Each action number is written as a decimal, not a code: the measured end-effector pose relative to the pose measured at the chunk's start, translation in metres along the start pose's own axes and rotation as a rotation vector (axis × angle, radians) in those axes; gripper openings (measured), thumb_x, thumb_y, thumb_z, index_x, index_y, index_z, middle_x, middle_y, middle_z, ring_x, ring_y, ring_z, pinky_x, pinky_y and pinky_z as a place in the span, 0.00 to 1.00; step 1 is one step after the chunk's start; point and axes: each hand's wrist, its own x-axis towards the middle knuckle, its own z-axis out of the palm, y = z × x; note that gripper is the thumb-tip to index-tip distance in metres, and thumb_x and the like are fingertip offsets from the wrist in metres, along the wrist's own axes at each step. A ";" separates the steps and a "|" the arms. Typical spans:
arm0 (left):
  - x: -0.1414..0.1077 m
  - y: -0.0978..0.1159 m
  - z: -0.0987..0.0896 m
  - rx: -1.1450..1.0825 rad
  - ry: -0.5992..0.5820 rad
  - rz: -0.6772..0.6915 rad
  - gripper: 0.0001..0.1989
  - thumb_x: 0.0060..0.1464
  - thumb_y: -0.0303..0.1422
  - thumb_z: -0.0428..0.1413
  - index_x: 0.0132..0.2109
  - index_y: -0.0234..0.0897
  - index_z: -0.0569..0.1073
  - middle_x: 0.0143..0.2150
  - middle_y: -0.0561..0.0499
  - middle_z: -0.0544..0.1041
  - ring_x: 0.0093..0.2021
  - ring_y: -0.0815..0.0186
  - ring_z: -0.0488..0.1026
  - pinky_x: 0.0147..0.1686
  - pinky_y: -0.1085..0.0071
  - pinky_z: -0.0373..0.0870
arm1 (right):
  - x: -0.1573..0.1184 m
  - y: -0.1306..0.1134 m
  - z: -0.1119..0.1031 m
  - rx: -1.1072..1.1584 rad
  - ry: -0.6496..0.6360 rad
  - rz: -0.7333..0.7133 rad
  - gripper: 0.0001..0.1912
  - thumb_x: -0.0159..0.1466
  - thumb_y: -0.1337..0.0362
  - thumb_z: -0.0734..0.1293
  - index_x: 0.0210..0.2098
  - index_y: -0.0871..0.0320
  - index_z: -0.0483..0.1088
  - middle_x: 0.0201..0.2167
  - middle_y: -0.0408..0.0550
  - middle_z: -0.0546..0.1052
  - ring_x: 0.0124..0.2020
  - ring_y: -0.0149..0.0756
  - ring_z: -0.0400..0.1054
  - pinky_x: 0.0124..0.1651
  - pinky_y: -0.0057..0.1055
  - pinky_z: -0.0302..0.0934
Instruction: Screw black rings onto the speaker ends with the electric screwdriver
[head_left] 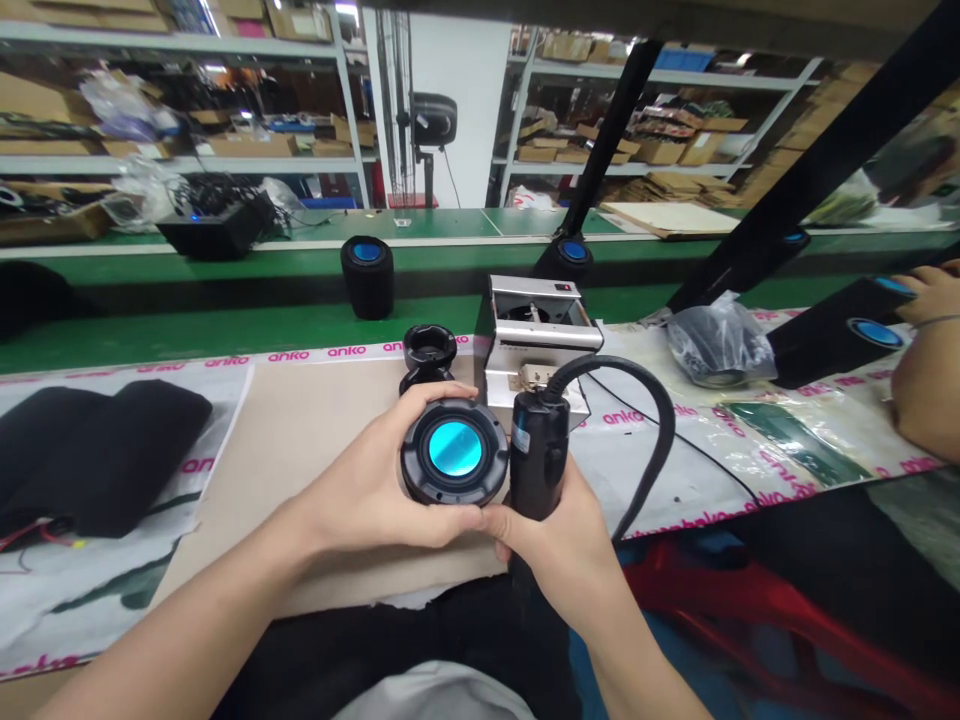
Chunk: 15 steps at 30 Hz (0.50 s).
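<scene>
My left hand (375,480) is wrapped round a round black speaker part (455,452) with a shiny blue disc facing up. In my right hand (574,545) is a black corded power tool (538,455), upright beside the part; its cable arches up and to the right. My right thumb touches the left thumb at the part's lower edge. Just beyond the part, black rings (429,347) sit on the brown cardboard (300,440). A metal box-shaped device (536,325) stands behind the tool.
A black speaker (367,277) stands on the green conveyor (262,320). Black fabric pieces (97,450) lie left. To the right are a plastic-wrapped item (720,340) and black speakers (832,330), with another person's hand (934,295) at them. Slanted black posts rise behind.
</scene>
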 end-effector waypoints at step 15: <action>-0.003 0.005 0.009 0.035 0.064 -0.059 0.41 0.46 0.39 0.75 0.63 0.42 0.66 0.62 0.41 0.81 0.62 0.43 0.80 0.57 0.53 0.81 | -0.002 -0.012 -0.002 0.100 -0.039 0.131 0.44 0.42 0.61 0.90 0.51 0.55 0.68 0.27 0.39 0.76 0.20 0.30 0.66 0.22 0.26 0.65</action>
